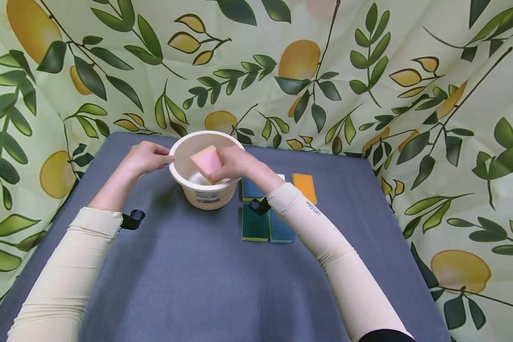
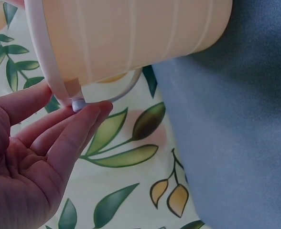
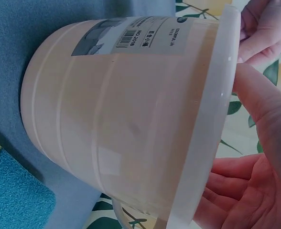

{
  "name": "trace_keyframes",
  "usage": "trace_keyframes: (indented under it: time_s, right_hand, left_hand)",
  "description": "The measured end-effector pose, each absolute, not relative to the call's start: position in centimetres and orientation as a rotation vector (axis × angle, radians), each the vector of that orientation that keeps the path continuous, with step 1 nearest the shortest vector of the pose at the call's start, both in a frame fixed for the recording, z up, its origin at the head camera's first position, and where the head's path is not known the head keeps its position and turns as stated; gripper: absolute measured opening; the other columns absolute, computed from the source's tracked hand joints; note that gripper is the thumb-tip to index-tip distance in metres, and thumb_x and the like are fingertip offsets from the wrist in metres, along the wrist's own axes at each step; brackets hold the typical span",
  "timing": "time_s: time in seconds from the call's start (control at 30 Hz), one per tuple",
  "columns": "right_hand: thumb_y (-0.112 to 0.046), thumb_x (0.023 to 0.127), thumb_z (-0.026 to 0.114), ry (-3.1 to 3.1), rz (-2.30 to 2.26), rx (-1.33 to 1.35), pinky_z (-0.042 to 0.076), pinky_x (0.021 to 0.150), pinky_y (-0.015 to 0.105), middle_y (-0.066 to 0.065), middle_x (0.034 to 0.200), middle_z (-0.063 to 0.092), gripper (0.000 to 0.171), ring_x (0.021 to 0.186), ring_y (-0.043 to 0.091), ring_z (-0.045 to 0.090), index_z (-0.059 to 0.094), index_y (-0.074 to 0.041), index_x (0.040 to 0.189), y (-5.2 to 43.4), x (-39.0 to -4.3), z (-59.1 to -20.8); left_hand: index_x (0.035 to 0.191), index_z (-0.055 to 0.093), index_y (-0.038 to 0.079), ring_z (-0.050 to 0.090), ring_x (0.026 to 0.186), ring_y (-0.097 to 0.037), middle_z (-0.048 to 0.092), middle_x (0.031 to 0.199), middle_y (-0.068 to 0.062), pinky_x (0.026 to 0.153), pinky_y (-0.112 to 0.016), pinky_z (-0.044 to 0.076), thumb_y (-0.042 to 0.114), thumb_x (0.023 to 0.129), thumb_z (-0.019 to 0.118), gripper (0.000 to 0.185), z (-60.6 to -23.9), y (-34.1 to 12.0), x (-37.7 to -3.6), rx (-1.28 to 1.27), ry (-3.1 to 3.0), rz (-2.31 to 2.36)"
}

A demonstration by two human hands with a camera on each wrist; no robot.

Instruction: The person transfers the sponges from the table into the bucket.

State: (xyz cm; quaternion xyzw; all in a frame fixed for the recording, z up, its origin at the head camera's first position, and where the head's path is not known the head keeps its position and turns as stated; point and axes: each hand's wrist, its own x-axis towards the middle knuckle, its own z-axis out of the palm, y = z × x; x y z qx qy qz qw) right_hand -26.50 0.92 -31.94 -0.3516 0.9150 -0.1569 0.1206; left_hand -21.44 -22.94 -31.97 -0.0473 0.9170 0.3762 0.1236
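Observation:
A cream plastic bucket (image 1: 205, 190) stands on the blue-grey table (image 1: 188, 280). My left hand (image 1: 164, 159) is at the bucket's left rim, with the thumb on the rim and the fingertips (image 2: 90, 112) under it at the handle's pivot. My right hand (image 1: 219, 167) grips a pink sponge (image 1: 206, 160) inside the bucket's mouth, just over the right rim. In the right wrist view the bucket's wall (image 3: 126, 119) fills the frame, my right thumb lies over its rim, and the sponge is hidden.
Right of the bucket several sponges lie flat on the table: an orange one (image 1: 304, 186), a blue one (image 1: 250, 189), a green one (image 1: 254, 224) and another blue one (image 1: 280, 231). A leaf-and-lemon curtain (image 1: 410, 71) closes in the table's back and sides.

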Motion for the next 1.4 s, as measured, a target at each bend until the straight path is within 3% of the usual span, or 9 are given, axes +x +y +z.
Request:
trace_keyframes:
  time_s: [0.27, 0.53, 0.83, 1.0, 1.27, 1.4]
  right_hand:
    - [-0.030, 0.077, 0.077, 2.660, -0.422, -1.048, 0.044, 0.082, 0.027, 0.007, 0.098, 0.058, 0.060, 0.092, 0.020, 0.051, 0.052, -0.001, 0.123, 0.4, -26.7, -32.4]
    - [-0.037, 0.078, 0.076, 2.671, -0.359, -1.013, 0.043, 0.080, 0.029, 0.006, 0.094, 0.058, 0.056, 0.091, 0.021, 0.052, 0.054, -0.004, 0.118, 0.1, -26.6, -32.8]
    - [-0.052, 0.082, 0.073, 2.694, -0.240, -0.965, 0.045, 0.092, 0.033, 0.012, 0.112, 0.062, 0.074, 0.104, 0.024, 0.057, 0.051, -0.001, 0.130, 0.2, -26.6, -32.9]
    - [-0.049, 0.084, 0.072, 2.705, -0.282, -0.980, 0.043, 0.098, 0.033, 0.015, 0.124, 0.061, 0.076, 0.111, 0.024, 0.056, 0.048, 0.001, 0.136, 0.7, -26.3, -32.5]
    - [-0.047, 0.085, 0.072, 2.760, -0.427, -1.013, 0.046, 0.092, 0.036, 0.012, 0.128, 0.058, 0.073, 0.111, 0.024, 0.057, 0.045, -0.005, 0.139, 2.8, -25.8, -31.5]
    - [-0.046, 0.087, 0.070, 2.771, -0.472, -0.997, 0.043, 0.099, 0.035, 0.014, 0.139, 0.052, 0.080, 0.122, 0.024, 0.052, 0.040, -0.003, 0.146, 4.1, -25.5, -30.7]
  left_hand:
    - [0.130, 0.057, -0.007, 0.056, 0.106, -0.035, 0.059, 0.123, -0.026, 0.092, -0.053, 0.044, 0.029, 0.097, 0.060, 0.049, -32.2, -23.0, -21.5, -0.120, 2.699, 1.082]
    - [0.129, 0.057, -0.008, 0.055, 0.106, -0.035, 0.060, 0.121, -0.026, 0.092, -0.053, 0.043, 0.028, 0.096, 0.059, 0.048, -32.1, -22.8, -21.3, -0.098, 2.716, 1.091]
    - [0.130, 0.056, -0.007, 0.055, 0.107, -0.036, 0.059, 0.122, -0.027, 0.093, -0.054, 0.042, 0.028, 0.097, 0.059, 0.049, -32.2, -22.8, -21.4, -0.119, 2.704, 1.090]
    - [0.133, 0.054, -0.007, 0.054, 0.110, -0.037, 0.056, 0.126, -0.027, 0.096, -0.056, 0.042, 0.030, 0.097, 0.059, 0.052, -32.2, -22.9, -21.4, -0.144, 2.685, 1.091]
    - [0.134, 0.052, -0.008, 0.052, 0.112, -0.039, 0.054, 0.128, -0.029, 0.098, -0.058, 0.040, 0.031, 0.098, 0.058, 0.053, -32.1, -22.7, -21.3, -0.138, 2.669, 1.085]
    - [0.134, 0.052, -0.007, 0.053, 0.111, -0.039, 0.055, 0.127, -0.029, 0.096, -0.058, 0.041, 0.031, 0.098, 0.058, 0.053, -32.1, -22.9, -21.3, -0.130, 2.685, 1.067]
